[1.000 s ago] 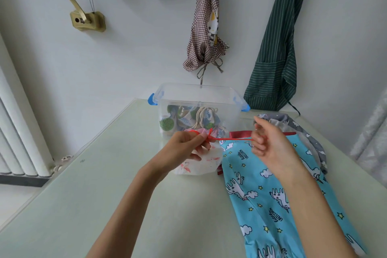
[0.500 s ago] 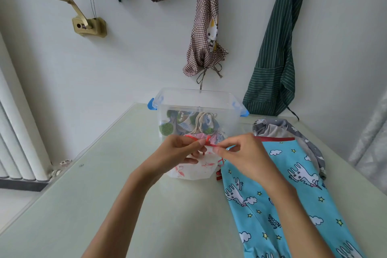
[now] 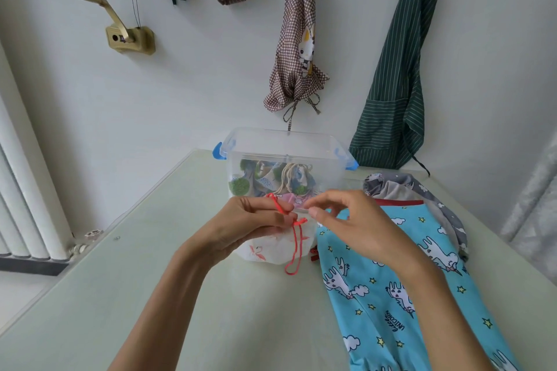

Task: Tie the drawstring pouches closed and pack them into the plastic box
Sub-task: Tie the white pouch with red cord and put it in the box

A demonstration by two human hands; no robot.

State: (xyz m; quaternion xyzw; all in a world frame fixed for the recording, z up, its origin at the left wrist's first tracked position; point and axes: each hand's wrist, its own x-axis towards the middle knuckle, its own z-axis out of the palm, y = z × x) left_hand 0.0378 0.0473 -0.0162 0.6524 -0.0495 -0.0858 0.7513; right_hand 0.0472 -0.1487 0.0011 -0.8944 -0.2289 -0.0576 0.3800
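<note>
A white drawstring pouch (image 3: 272,248) with a pink flamingo print stands on the table in front of the clear plastic box (image 3: 287,141). My left hand (image 3: 250,220) pinches the pouch's gathered neck and its red drawstring (image 3: 297,245), whose loop hangs down the pouch's front. My right hand (image 3: 346,220) hovers just right of the knot with fingers spread; whether it touches the cord is unclear. The box has blue side latches and holds several tied patterned pouches (image 3: 271,181).
A blue unicorn-print cloth (image 3: 391,289) lies on the table's right side, with a grey printed cloth (image 3: 422,190) behind it. Aprons and bundled cloths hang on the wall beyond the box. A radiator (image 3: 24,205) stands left of the pale green table (image 3: 135,295).
My right hand first pulled the red cord out to the right, then came back to the knot and opened. The cord's loop now hangs down the pouch's front.
</note>
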